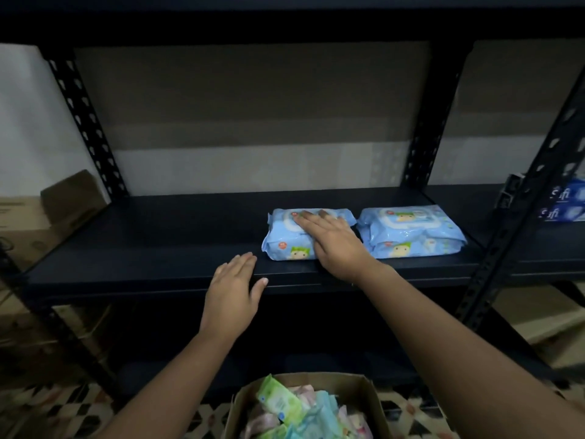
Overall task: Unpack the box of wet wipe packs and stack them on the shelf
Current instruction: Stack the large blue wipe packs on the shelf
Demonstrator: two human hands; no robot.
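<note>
Two light blue wet wipe packs lie flat side by side on the dark metal shelf [158, 248]. My right hand [335, 245] rests flat on top of the left pack [285, 239], fingers straight. The right pack [411, 232] sits free, almost touching the left one. My left hand [234, 286] hovers open at the shelf's front edge, just left of the left pack, holding nothing. Below, near the bottom of the view, an open cardboard box [364, 394] holds several green, blue and pink wipe packs [285, 403].
Perforated black uprights [85, 122] stand left and right of the bay. Cardboard boxes [34, 223] sit to the left. Blue product packs [563, 204] lie on the neighbouring shelf at right. Patterned floor tiles show below.
</note>
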